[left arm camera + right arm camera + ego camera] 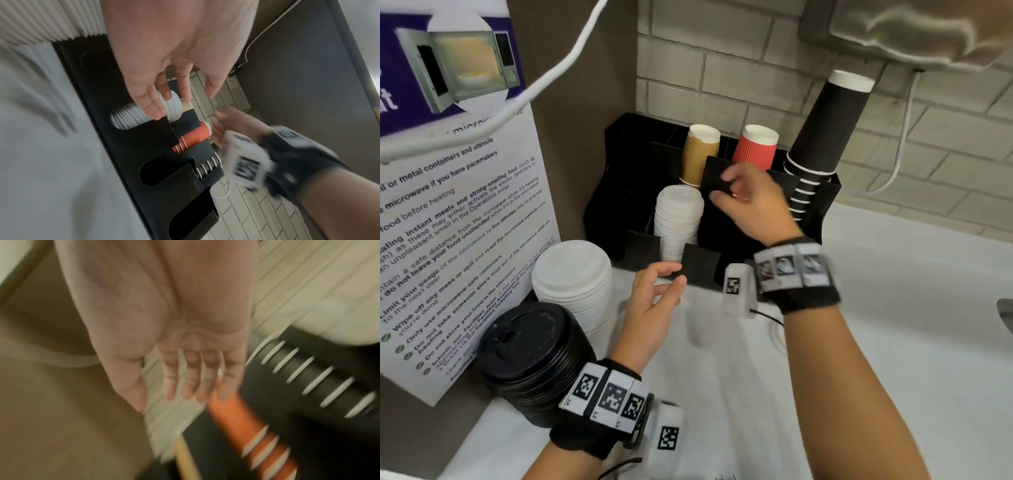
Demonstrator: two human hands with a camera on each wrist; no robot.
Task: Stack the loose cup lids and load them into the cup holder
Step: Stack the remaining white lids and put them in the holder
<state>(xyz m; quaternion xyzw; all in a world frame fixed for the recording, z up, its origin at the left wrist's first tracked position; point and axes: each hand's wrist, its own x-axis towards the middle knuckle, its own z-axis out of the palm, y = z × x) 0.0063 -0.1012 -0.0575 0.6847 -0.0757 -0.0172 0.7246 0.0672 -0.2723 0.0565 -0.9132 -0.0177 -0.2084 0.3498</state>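
A black cup holder (619,150) stands against the brick wall. A stack of white lids (678,219) fills one of its front slots. On the counter to its left stands a second stack of white lids (573,277), with a stack of black lids (530,353) in front of that. My left hand (657,291) hovers open just before the holder's front edge, holding nothing. My right hand (743,195) is above the holder, right of the loaded white lids, fingers straight and empty. In the blurred right wrist view the right hand (185,386) shows an open, empty palm.
Tan cups (700,154), red cups (755,147) and a tall stack of black cups (822,137) stand in the holder's back slots. A microwave notice (448,205) leans at the left. A white cable (904,137) hangs on the wall. The white counter (893,342) stretches right.
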